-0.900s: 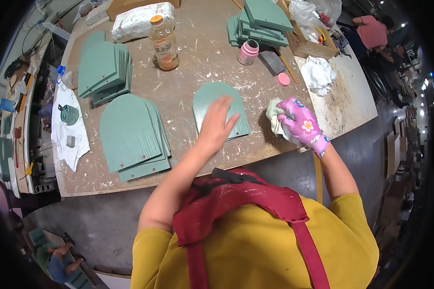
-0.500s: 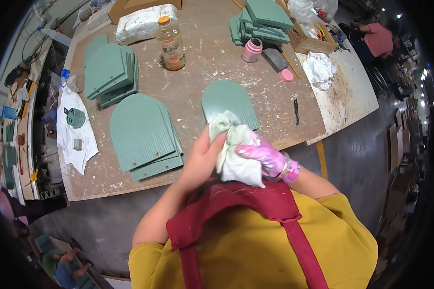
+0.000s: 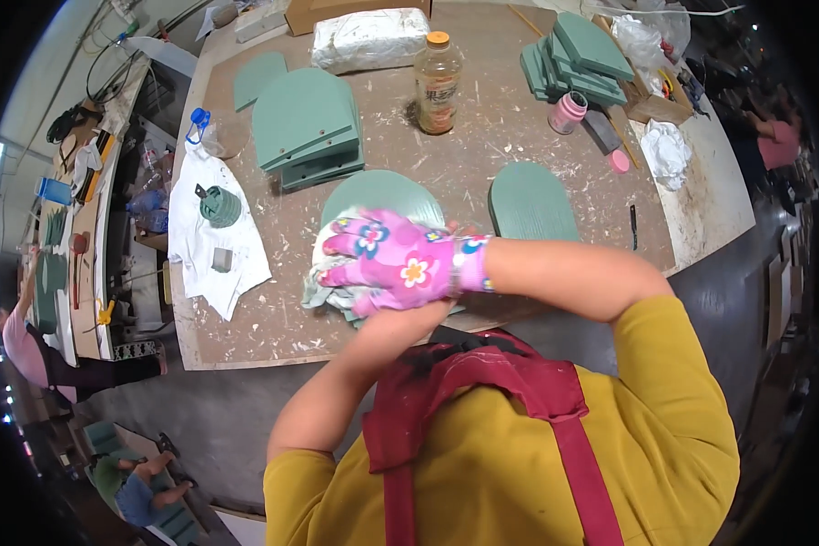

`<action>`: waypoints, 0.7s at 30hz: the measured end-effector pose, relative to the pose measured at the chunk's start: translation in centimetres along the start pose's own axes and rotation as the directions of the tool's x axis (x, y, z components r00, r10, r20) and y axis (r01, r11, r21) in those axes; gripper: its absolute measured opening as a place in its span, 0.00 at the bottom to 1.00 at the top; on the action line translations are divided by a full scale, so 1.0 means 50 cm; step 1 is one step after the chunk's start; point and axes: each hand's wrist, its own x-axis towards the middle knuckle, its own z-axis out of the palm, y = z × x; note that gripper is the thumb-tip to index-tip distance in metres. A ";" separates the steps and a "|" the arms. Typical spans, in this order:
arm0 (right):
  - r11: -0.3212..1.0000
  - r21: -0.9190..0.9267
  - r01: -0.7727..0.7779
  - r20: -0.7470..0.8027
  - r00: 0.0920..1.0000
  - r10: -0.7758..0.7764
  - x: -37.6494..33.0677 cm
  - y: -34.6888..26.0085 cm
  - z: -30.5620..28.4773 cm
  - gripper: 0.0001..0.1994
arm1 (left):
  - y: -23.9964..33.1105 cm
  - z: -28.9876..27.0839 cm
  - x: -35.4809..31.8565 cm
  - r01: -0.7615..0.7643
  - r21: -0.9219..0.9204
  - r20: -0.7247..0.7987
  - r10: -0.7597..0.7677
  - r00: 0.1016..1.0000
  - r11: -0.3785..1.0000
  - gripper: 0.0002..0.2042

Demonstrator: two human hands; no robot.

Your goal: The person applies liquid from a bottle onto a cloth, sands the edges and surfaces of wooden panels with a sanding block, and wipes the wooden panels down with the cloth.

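Dark printed characters mark the label of the clear, orange-capped bottle at upper centre; a small patch of print shows on the pink jar to its right. Green, arch-topped panel lies left of centre on the worn brown worktable, its rounded end exposed. Right hand, in a flowered pink glove, bears down palm-first on a pale, crumpled cloth over this panel, fingers spread and slightly bent; whether they grip the cloth cannot be told. Left hand is mostly hidden beneath the right wrist; its opening and any hold cannot be told.

A finely ridged second panel lies alone right of centre. Panel stacks stand at upper left and upper right. Flat white cloth at left bears a green-coated container and a grey block. Both forearms obstruct the panel's lower part.
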 end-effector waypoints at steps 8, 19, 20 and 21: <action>0.624 0.391 -0.677 0.003 0.679 0.734 -0.153 0.240 -0.108 0.21 | 0.047 -0.046 0.041 -0.380 0.772 0.327 0.194 0.925 0.509 0.23; 0.911 -0.111 -0.396 -0.186 0.909 0.373 -0.080 0.002 -0.033 0.15 | 0.003 -0.239 0.128 0.052 0.775 -0.103 0.045 0.994 0.630 0.18; 0.899 -0.141 -0.415 -0.308 0.881 0.359 -0.083 0.038 -0.030 0.15 | 0.012 -0.233 0.129 0.016 0.777 -0.057 0.044 0.997 0.629 0.17; 0.868 -0.174 -0.466 -0.382 0.844 0.376 -0.086 0.073 -0.023 0.15 | 0.008 -0.230 0.131 0.017 0.775 -0.075 0.066 0.995 0.632 0.17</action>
